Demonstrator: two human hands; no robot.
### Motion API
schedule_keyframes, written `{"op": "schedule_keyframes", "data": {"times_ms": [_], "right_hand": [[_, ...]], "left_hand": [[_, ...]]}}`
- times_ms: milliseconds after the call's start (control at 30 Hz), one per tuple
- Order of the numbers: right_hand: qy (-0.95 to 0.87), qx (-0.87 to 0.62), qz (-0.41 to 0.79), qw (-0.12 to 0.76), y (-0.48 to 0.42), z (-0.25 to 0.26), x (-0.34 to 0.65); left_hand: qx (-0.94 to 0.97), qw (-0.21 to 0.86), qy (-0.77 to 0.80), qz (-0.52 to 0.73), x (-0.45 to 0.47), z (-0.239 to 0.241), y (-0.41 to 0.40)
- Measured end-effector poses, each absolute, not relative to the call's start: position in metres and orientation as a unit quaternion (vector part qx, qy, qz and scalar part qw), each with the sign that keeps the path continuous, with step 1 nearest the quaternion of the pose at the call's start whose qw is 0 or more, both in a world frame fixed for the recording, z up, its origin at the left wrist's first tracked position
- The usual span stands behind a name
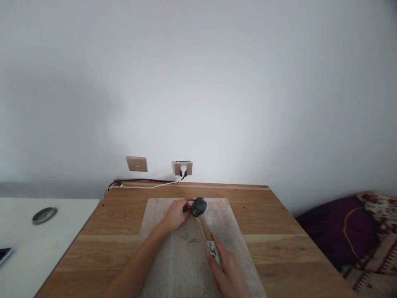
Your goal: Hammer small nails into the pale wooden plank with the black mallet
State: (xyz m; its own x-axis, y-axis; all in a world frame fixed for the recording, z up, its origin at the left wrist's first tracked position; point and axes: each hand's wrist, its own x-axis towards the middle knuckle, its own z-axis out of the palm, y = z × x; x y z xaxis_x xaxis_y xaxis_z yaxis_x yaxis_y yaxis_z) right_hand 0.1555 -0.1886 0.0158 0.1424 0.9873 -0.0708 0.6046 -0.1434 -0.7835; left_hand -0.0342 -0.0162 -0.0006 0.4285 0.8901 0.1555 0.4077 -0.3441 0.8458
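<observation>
In my right hand [225,265] is a rubber mallet [207,227], gripped by the worn, white-marked lower part of its wooden handle. The dark head of the mallet is up beside the fingertips of my left hand [177,213]. Those fingers are curled and pinched near the board; whatever they hold is hidden behind the mallet head. Both hands are over a pale, worn wooden board [173,273]. Several small metal pieces, like nails or screws [194,240], lie loose on the board between my left forearm and the mallet handle.
The board lies on a wooden table [279,252] against a white wall. Behind it, a socket [187,168] holds plugs, with cables [145,187] along the table's back edge. A white surface [62,244] at left bears a round dark object [44,215]. Purple fabric [338,227] lies right.
</observation>
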Motion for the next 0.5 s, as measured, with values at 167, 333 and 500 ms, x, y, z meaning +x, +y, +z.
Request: {"op": "schedule_keyframes", "data": {"times_ms": [167,333,500], "right_hand": [[-0.584,-0.679,0.306,0.323,-0.19,0.015,0.157],[-0.576,-0.693,0.29,0.323,-0.198,0.016,0.169],[-0.567,-0.711,0.265,0.321,-0.206,0.018,0.179]], "left_hand": [[0.769,0.363,0.434,0.296,-0.036,0.012,-0.02],[0.853,0.229,0.419,0.21,-0.045,0.033,-0.065],[0.911,0.084,0.392,0.101,-0.033,0.016,-0.125]]}}
